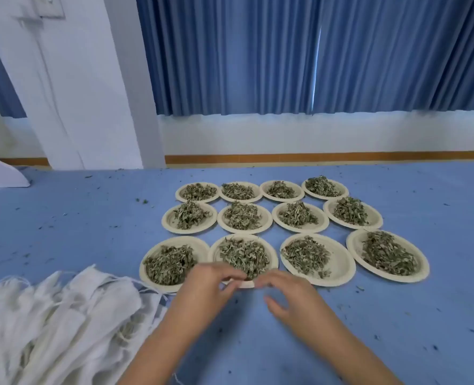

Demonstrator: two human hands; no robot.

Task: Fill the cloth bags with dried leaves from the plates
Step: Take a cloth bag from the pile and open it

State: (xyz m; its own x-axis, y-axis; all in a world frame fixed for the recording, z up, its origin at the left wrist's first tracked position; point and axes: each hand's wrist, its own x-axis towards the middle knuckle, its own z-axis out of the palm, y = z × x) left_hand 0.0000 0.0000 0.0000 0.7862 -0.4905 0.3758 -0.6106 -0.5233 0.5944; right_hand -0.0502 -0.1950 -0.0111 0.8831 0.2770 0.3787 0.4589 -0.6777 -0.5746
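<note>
Dried leaves (244, 255) lie in small heaps on twelve pale plates (338, 273), one heap on each. The plates stand on the blue floor (397, 315) in three rows of four, just beside each other, from the middle of your view toward 4 o'clock.

Your two hands meet at 6 o'clock, at the near edge of the second front plate (273, 257) counted from the left. Your left hand (205, 290) has its fingers curled, and the tips pinch the pale near rim of this plate. Your right hand (288, 293) pinches the same rim from the other side with thumb and first finger – its other fingers hang loose and a little spread, and they hold nothing. The fingertips of both hands are very near to each other.

Cloth bags (63, 315) – white, with thin strings – lie in a loose pile at 8 o'clock, just beside the first front plate. Small leaf crumbs are scattered over the floor. At 12 o'clock hangs a blue curtain (286, 51), and at 10 o'clock stands a white pillar (77, 93).
</note>
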